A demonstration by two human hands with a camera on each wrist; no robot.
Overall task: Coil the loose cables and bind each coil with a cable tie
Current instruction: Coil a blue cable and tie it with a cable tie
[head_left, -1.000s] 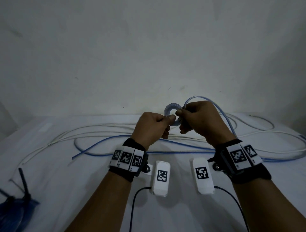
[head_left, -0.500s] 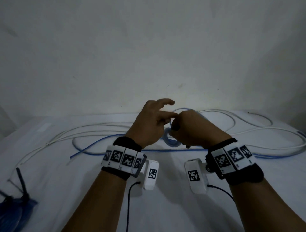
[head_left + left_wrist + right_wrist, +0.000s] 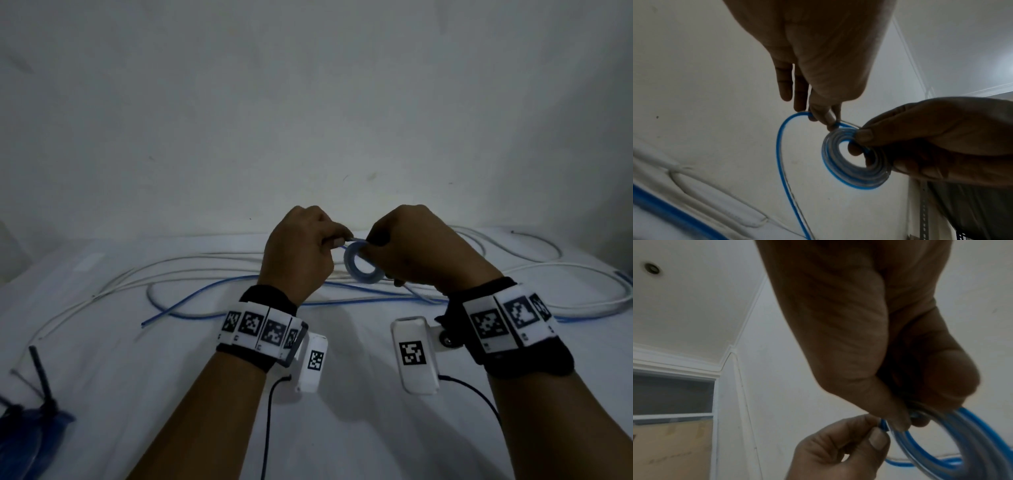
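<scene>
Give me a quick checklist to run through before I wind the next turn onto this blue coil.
1. Coil held firmly: ok. The right hand grips the blue coil, thumb on its face and a finger through its hole.
2. Feeding strand under control: ok. The left hand pinches the blue cable right beside the coil.
3. Turns lying flat and tight: ok in the left wrist view.
4. Slack free to feed: cannot tell. The blue cable on the table crosses the white cables.
5. Cable tie within reach: cannot tell. Dark strips lie at the left edge of the head view, too dim to identify.
</scene>
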